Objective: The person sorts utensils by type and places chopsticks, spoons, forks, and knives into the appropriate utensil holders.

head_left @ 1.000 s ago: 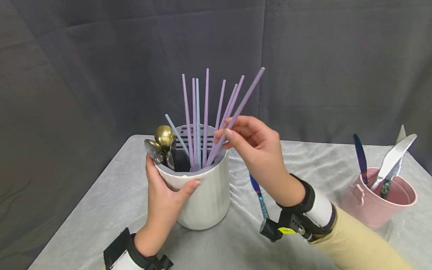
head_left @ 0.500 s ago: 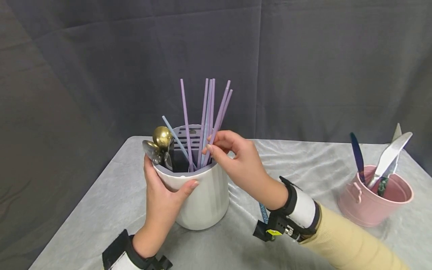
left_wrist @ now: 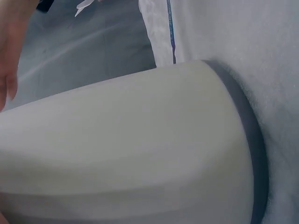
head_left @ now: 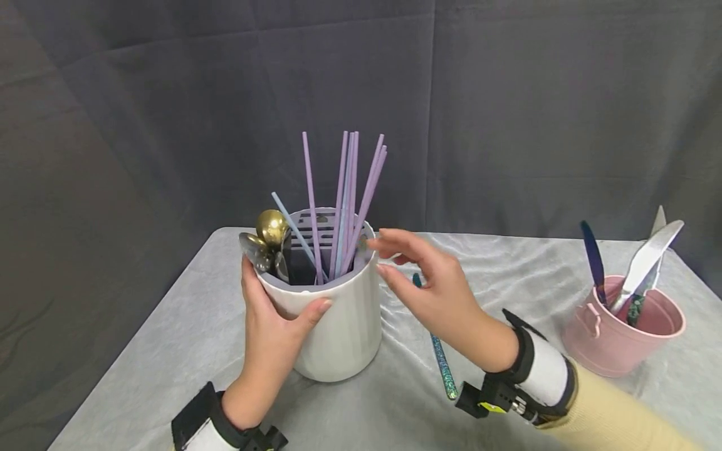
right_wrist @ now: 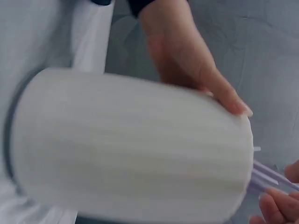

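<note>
White holder (head_left: 333,319) stood on the grey-clothed tabletop (head_left: 169,351), left of centre. Left hand (head_left: 271,326) gripped its near wall, thumb lying along the rim, fingers wrapped round the far-left side. The right wrist view showed the same grip from the other side, blurred.

Inside the holder: a bundle of purple chopsticks (head_left: 350,200) standing upright in the rear section, leaning slightly apart at the tips; one pale blue stick (head_left: 293,232) slanted left across the slotted divider. Gold spoon (head_left: 272,227) and silver spoons (head_left: 255,250) sat in the left compartment, bowls up.

Right hand (head_left: 434,288) hovered just beside the holder's right rim, fingers spread and relaxed, holding nothing. Fingertips near the chopsticks but apart from them.

On the tabletop under the right forearm lay a utensil with an iridescent blue-green handle (head_left: 442,363), flat, apart from the holder. Far right, a pink bucket (head_left: 620,338) held a white-bladed knife (head_left: 648,263) and a dark blue piece (head_left: 591,254), with at least one more piece partly hidden behind them.

Judgement on progress: chopsticks look sorted into the holder, none loose on the tabletop. The iridescent utensil remained unplaced. Work seems well along, not finished.
</note>
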Available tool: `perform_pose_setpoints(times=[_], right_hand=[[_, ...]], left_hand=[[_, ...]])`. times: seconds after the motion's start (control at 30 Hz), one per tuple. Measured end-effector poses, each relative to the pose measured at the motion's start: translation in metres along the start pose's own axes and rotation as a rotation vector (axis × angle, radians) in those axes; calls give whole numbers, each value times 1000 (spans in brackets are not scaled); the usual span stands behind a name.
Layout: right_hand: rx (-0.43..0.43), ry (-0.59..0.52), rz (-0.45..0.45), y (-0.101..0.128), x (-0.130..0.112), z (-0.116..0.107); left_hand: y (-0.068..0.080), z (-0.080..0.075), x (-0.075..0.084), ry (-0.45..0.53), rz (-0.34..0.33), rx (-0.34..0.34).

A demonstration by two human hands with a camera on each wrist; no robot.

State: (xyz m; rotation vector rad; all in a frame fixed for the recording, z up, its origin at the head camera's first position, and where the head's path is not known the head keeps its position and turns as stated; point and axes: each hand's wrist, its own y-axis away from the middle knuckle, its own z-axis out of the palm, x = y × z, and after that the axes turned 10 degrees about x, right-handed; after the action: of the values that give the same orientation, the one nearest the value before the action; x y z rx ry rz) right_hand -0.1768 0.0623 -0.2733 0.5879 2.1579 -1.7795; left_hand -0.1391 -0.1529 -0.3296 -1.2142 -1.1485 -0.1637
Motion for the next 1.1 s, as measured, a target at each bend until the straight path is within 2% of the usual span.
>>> perform_pose_setpoints(times=[0.1,0.23,0.37,0.5,0.63,0.73,0.83,0.93,1.03,1.1], right_hand=[[52,38,-58,10,3,-24],[126,80,-4,21,4,-63],[185,189,79,30,4,-99],[273,347,162,41,6,-134],[377,568,343,60,12,-168],[440,680,502,76,20,-190],[432,760,637,90,30,-212],[352,766,778,101,41,-231],[259,723,844,112,52,-244],[222,676,858,117,59,-251]], left_hand=[[2,0,2,-25,-20,-11],[4,-1,5,-45,22,17],[5,-1,11,-13,164,91],[7,2,17,58,345,175],[9,5,24,156,468,230],[11,6,27,211,506,245],[13,9,30,263,562,264],[16,14,32,291,654,284],[21,21,35,295,726,267],[24,26,36,292,749,222]])
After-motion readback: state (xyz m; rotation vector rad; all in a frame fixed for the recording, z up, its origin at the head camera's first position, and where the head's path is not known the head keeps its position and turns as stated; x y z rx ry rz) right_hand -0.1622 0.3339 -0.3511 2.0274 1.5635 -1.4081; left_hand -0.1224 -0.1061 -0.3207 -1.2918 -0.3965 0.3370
